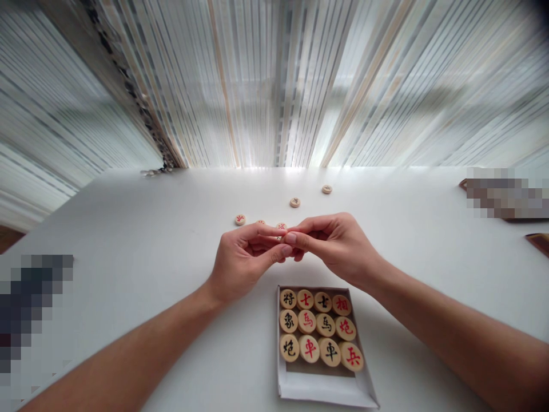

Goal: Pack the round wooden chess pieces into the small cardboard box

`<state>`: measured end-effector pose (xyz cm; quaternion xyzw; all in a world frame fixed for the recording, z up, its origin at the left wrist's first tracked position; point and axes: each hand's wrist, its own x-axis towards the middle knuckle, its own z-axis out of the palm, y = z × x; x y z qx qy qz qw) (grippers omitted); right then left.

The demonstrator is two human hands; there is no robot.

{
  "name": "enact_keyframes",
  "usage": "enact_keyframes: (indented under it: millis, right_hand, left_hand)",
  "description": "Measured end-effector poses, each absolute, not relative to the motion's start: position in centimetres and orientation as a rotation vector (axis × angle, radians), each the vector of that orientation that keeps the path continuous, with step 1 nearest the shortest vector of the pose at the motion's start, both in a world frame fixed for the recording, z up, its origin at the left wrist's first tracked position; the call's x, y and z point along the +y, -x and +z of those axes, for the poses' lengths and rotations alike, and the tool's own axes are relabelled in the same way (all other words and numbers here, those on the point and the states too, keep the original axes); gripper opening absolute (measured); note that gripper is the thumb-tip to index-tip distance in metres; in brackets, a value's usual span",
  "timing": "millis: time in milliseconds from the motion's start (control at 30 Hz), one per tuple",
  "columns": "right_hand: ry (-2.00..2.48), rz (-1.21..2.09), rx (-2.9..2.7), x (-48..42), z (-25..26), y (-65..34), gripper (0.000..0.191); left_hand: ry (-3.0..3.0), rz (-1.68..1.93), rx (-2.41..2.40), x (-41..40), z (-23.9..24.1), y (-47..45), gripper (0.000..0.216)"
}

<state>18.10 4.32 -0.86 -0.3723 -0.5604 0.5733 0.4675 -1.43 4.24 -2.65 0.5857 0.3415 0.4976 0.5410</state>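
My left hand and my right hand meet above the white table, fingertips touching. Both are closed in a pinch around a Chinese chess piece, of which only a sliver shows between the fingers. Just beyond the fingertips lie round wooden pieces with red characters: one on the left, one partly covered by my left hand, and one right behind the fingers. Nearer to me, below my hands, an open shallow box holds several Chinese chess pieces in rows, face up, marked red or black.
Two more pieces lie farther back, one with a dark character and another near the curtain. A striped string curtain hangs along the table's far edge. Blurred-out objects stand at the left and right edges of the white table.
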Motion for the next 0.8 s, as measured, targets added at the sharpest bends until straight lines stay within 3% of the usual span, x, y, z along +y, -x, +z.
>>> enact_keyframes:
  millis: [800]
  right_hand:
    - [0.799, 1.327, -1.371, 4.9, -1.8, -18.3, 0.024]
  left_hand:
    - [-1.35, 1.355, 0.88, 4.7, -3.2, 1.5, 0.022]
